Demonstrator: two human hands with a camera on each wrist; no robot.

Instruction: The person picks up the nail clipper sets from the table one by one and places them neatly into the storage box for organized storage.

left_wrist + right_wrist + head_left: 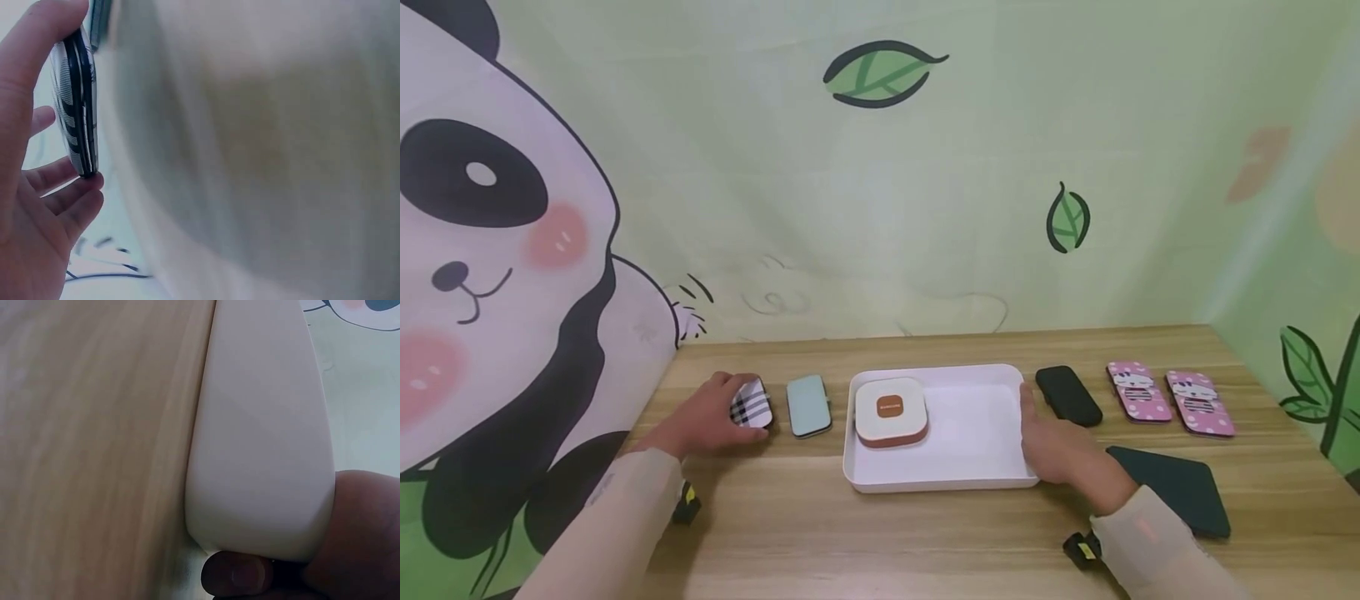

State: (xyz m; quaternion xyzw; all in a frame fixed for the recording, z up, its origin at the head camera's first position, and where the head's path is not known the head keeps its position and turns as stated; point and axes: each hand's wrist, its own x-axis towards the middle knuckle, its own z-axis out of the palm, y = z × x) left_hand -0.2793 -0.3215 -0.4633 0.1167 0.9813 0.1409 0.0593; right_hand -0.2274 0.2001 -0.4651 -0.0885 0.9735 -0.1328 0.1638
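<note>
My left hand [718,414] holds a small flat case with a black-and-white plaid cover [751,406] at the left of the table. In the left wrist view this plaid case [76,103] stands on edge between thumb and fingertips, its dark seam facing the camera. A light blue case [809,406] lies just right of it. My right hand [1052,446] grips the right end of a white tray [977,481]; the right wrist view has the thumb at the rim and a fingertip outside the corner of the tray [262,437]. A cream-topped box with a brown label [891,410] sits in the tray's left part.
Right of the tray lies a black case [1069,395], then two pink patterned cases [1138,392] side by side. A dark flat rectangular item [1176,490] rests near the right forearm. A green printed cloth [880,208] hangs behind the wooden table [850,550].
</note>
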